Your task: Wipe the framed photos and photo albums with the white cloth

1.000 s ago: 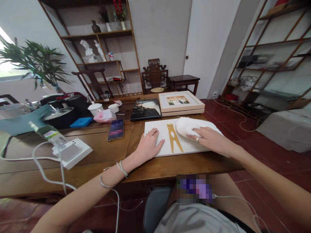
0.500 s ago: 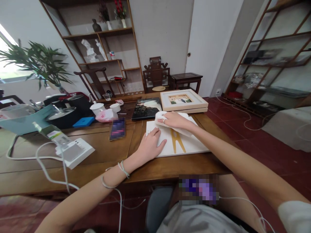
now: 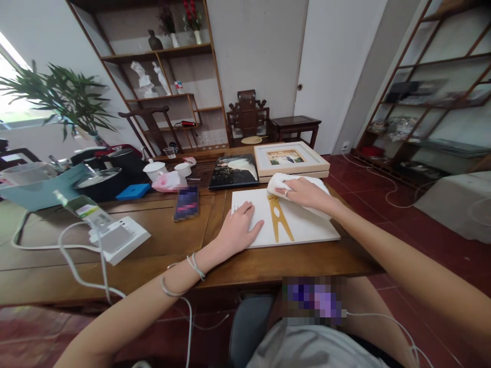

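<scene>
A white panel lay flat on the wooden tabletop, near its front edge, with a yellow cat-like figure on its face. The left hand held nothing; it rested palm down on the panel's left part, thumb apart from the fingers. The right hand was closed over a bunched white cloth, which lay over the panel's upper right part and reached the top of the figure. How tightly it gripped, I could not tell.

The cloth looked light, thick and soft, likely to fold under the fingers, so a gathered handful seemed the surest hold. The panel looked stiff, thin and fairly light, perhaps prone to slide; its edges seemed the place to lift it, and its pale face might mark easily. Behind it lay 1 dark picture and, to its right, 1 pale-framed picture.
</scene>
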